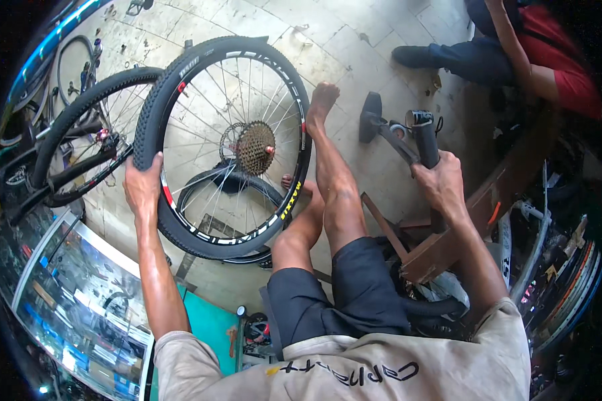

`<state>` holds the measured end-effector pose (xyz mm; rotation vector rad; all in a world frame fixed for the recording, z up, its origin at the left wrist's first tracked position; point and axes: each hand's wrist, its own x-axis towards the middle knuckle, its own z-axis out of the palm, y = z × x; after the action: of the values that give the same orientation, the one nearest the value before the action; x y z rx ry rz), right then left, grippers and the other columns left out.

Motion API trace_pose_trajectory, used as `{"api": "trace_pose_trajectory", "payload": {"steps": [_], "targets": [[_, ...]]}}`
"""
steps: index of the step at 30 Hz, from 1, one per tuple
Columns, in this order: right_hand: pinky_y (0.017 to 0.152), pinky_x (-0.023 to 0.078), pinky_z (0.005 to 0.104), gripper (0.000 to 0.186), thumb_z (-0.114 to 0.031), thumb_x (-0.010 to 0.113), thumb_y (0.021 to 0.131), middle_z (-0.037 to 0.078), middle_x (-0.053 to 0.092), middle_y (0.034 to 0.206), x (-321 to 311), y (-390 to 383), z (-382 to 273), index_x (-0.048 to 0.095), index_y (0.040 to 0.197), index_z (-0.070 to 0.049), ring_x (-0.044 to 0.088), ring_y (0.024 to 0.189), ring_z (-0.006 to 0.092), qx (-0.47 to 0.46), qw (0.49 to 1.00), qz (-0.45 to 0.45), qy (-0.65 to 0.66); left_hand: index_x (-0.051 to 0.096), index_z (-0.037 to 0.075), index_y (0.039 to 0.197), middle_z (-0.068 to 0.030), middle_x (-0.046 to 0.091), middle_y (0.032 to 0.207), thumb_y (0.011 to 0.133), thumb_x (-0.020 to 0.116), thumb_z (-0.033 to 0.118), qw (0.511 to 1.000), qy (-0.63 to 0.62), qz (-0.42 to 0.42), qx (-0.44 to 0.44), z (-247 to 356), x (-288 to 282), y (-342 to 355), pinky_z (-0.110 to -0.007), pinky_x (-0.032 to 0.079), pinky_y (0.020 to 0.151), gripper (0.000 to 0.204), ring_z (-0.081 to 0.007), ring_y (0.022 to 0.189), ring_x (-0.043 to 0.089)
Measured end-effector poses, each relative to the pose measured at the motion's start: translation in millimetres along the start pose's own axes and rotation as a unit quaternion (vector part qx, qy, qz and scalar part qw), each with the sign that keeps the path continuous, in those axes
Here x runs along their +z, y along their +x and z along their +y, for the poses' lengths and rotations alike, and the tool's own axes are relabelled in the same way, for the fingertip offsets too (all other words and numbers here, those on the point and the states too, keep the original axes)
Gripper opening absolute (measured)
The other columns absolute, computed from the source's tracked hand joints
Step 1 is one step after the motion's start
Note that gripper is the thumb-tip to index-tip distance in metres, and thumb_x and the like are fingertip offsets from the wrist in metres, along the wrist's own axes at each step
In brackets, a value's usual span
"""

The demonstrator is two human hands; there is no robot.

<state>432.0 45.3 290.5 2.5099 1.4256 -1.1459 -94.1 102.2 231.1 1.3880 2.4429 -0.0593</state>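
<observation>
A bicycle wheel (306, 144) with a knobby black tyre, spokes and a brownish cassette (255, 148) stands tilted in front of me. My left hand (144, 184) is closed around the tyre at its left side. To the right, my right hand (441, 182) wraps around the middle of the black handle (426, 144) of a floor pump. The pump's shaft runs up-left to a dark foot (370, 117), with a round gauge (398, 130) beside it. My bare legs stretch out between wheel and pump.
Another wheel on a bicycle (53, 127) stands at left, and a loose tyre (187, 184) shows behind the spokes. A glass display case (80, 307) is lower left. A brown wooden board (435, 257) and a person in a red shirt (565, 57) are at right.
</observation>
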Motion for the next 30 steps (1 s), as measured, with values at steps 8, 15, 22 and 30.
{"api": "trace_pose_trajectory", "payload": {"steps": [8, 15, 22, 30], "targets": [[0.064, 0.052, 0.0426, 0.036, -0.027, 0.068, 0.073, 0.021, 0.063, 0.062, 7.1, -22.0, 6.8, 0.064, 0.076, 0.008, 0.067, 0.059, 0.0306, -0.01, 1.0, 0.01, -0.012, 0.057, -0.002, 0.133, -0.0293, 0.068, 0.118, 0.082, 0.074, 0.054, 1.0, 0.001, -0.013, 0.004, 5.2, -11.5, -16.2, -0.05, 0.05, 0.096, 0.079, -0.0456, 0.111, 0.065], [0.065, 0.053, 0.0417, 0.035, -0.029, 0.068, 0.073, 0.019, 0.065, 0.062, 6.4, -21.4, 22.2, 0.067, 0.075, 0.007, 0.068, 0.06, 0.0296, -0.009, 1.0, 0.005, -0.028, 0.061, 0.0, 0.127, -0.0267, 0.071, 0.111, 0.082, 0.073, 0.054, 0.999, -0.02, -0.035, 0.005, 1.3, -10.8, -0.1, -0.052, 0.05, 0.093, 0.071, -0.0468, 0.106, 0.067], [0.063, 0.052, 0.0399, 0.034, -0.027, 0.068, 0.074, 0.016, 0.063, 0.06, -2.8, -17.1, 37.7, 0.065, 0.075, 0.008, 0.066, 0.059, 0.0234, -0.015, 1.0, -0.003, -0.001, 0.058, -0.001, 0.133, -0.0287, 0.069, 0.116, 0.081, 0.073, 0.054, 0.999, -0.008, -0.009, 0.041, 0.9, -3.8, 21.4, -0.05, 0.05, 0.094, 0.077, -0.0465, 0.11, 0.065], [0.06, 0.05, 0.0379, 0.03, -0.022, 0.068, 0.073, 0.011, 0.059, 0.06, -14.6, -5.5, 33.6, 0.064, 0.08, 0.007, 0.057, 0.057, 0.0183, 0.021, 0.999, -0.02, -0.02, 0.055, -0.001, 0.138, -0.0289, 0.067, 0.122, 0.079, 0.075, 0.055, 0.999, 0.002, -0.044, -0.02, 19.3, -7.4, 38.8, -0.049, 0.048, 0.099, 0.084, -0.0454, 0.115, 0.064]]}}
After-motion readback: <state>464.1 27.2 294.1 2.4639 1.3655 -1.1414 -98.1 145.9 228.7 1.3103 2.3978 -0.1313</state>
